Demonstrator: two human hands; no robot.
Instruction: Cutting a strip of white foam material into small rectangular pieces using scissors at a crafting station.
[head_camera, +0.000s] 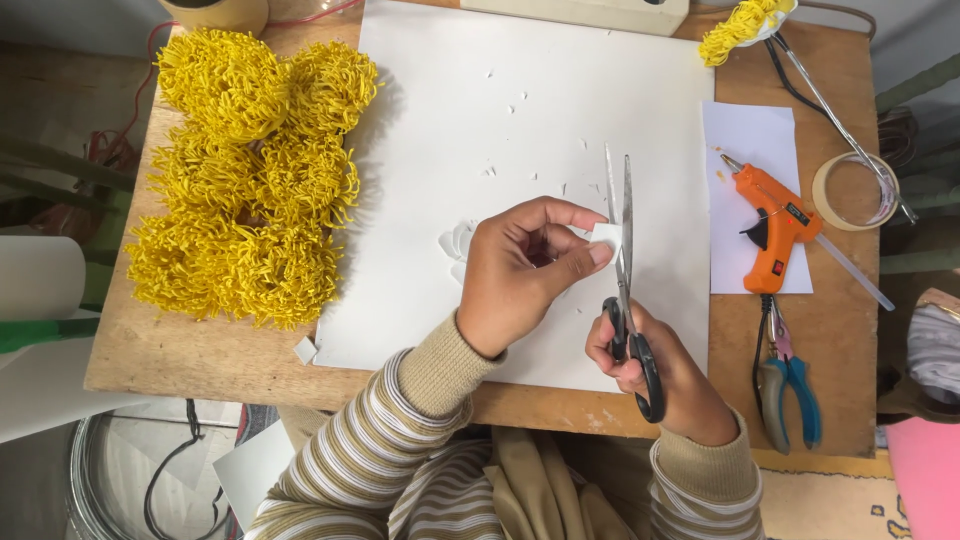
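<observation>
My left hand (520, 275) pinches a small white paper piece (606, 236) between thumb and fingers above a large white sheet (480, 120). My right hand (665, 375) grips black-handled scissors (628, 300), whose open blades point away from me and straddle the paper piece's right edge. A few cut white petal shapes (455, 245) lie on the sheet just left of my left hand. Tiny paper scraps dot the sheet.
Several fluffy yellow pom-pom flowers (245, 175) are piled on the wooden table's (160, 350) left side. An orange glue gun (775, 225) rests on a small white sheet at right, with blue-handled pliers (790, 385) below it, a tape roll (850, 190) and a yellow-tipped wire (740, 28) beyond.
</observation>
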